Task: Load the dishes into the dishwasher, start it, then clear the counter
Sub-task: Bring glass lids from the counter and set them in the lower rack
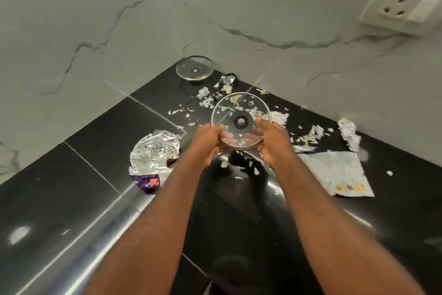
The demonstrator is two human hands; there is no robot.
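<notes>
Both hands hold a round glass lid (pixel 241 112) with a metal rim and a dark centre knob, tilted above the black counter (pixel 71 199). My left hand (pixel 208 144) grips its left edge, thumb on top. My right hand (pixel 272 144) grips the right edge the same way. A second glass lid (pixel 194 70) lies flat in the far corner of the counter against the marble wall.
Crumpled foil wrapper (pixel 155 151) with a purple end lies left of my arms. A flattened white packet (pixel 334 172) lies to the right. Torn paper scraps (pixel 349 133) and small bits are strewn across the far counter. A wall socket (pixel 401 2) sits upper right.
</notes>
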